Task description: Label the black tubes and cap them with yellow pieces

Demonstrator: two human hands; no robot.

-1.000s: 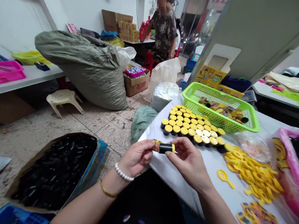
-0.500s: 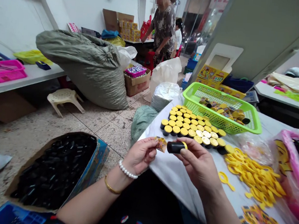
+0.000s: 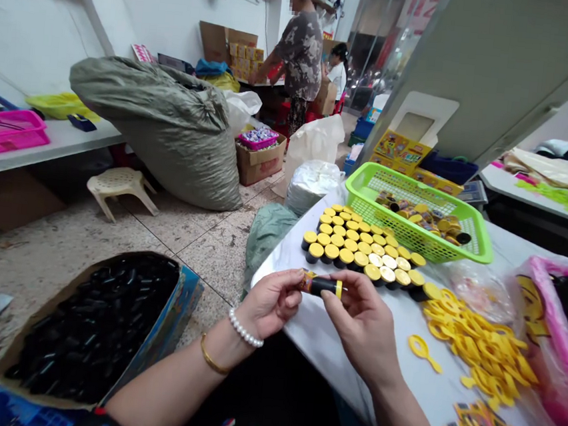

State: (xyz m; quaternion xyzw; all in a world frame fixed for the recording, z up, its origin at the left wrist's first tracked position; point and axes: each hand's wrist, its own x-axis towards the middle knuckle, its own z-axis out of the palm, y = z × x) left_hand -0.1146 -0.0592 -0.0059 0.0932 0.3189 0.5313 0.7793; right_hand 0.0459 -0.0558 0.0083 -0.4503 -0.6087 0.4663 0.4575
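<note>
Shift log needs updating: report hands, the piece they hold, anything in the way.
Left hand pinching printed label at end of black tube. Right hand gripping tube near its yellow end. Yellow-topped containers just beyond, not blocking.

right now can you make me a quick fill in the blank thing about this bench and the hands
The right hand holds a black tube with a ____ end.
The other hand, pinching the printed label, is the person's ____.
The perforated basket behind the standing tubes is ____.
The large box at lower left holds many ____ pieces.
Missing words: yellow; left; green; black
</note>
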